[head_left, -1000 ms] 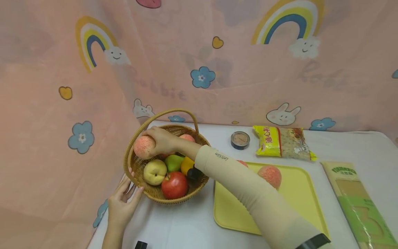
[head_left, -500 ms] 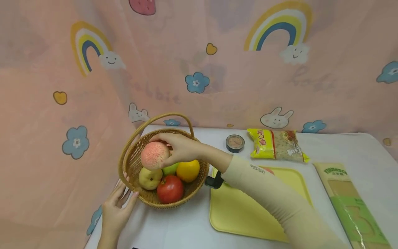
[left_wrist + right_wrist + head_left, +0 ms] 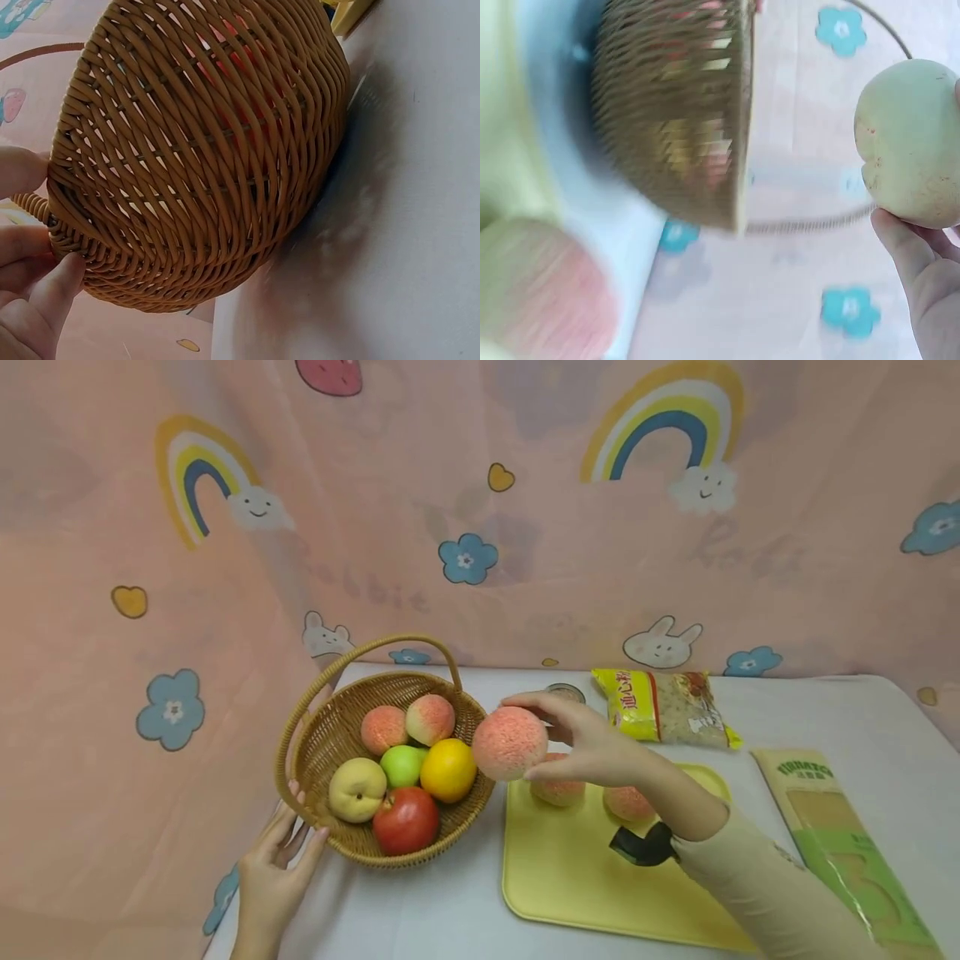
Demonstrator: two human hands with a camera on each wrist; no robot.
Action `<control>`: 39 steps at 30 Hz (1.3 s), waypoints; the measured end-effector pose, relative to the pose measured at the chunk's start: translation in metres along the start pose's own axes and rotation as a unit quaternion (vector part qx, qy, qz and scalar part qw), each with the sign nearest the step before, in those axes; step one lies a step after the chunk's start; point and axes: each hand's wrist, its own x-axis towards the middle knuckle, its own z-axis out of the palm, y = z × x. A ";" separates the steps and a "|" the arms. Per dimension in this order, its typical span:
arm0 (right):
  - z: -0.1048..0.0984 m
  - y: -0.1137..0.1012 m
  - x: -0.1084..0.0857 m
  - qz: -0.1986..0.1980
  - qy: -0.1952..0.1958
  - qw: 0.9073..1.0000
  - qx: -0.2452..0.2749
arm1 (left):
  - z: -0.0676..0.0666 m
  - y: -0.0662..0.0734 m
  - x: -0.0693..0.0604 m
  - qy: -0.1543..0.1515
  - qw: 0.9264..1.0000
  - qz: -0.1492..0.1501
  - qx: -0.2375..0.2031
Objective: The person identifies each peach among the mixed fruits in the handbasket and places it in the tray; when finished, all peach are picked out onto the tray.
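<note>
My right hand (image 3: 592,745) grips a pink peach (image 3: 510,743) in the air, just right of the wicker basket (image 3: 405,861) and over the back left of the yellow tray (image 3: 585,893). In the right wrist view the thumb and fingers hold the peach (image 3: 911,142), its pale side showing. At the basket's left side, my left hand (image 3: 273,868) pinches the rim by the handle's base, as the left wrist view also shows the fingers on the weave (image 3: 202,150). Inside the basket lie two peaches, a yellowish peach (image 3: 357,789), a green fruit (image 3: 403,767), an orange (image 3: 448,770) and a red fruit (image 3: 407,821).
Two more peaches lie on the tray, one (image 3: 630,803) near the right forearm. Behind it are a round tin (image 3: 566,692), partly covered by the hand, and a yellow pasta bag (image 3: 663,706). A green and beige packet (image 3: 847,843) lies at the right.
My right hand has carried the peach from above the basket's left part rightward to beyond its right rim. My left hand still holds the basket's left rim.
</note>
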 end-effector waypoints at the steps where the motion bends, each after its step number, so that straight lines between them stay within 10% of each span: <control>1: -0.005 0.003 -0.011 0.006 0.012 1.000 -0.007 | 0.000 0.000 0.000 -0.003 1.000 -0.001 -0.002; 12: -0.053 0.040 -0.120 0.089 0.131 0.983 -0.088 | 0.000 0.002 -0.002 0.003 0.999 -0.030 -0.015; 19: -0.074 0.064 -0.168 0.170 0.137 0.968 -0.127 | 0.000 0.003 -0.004 0.011 0.998 -0.062 0.002; 29: -0.092 0.102 -0.195 0.265 0.075 0.955 -0.114 | 0.001 0.004 -0.001 0.010 0.998 -0.061 -0.003; 39: -0.096 0.129 -0.201 0.242 0.005 0.970 0.019 | 0.001 0.005 -0.002 0.010 0.999 -0.041 0.011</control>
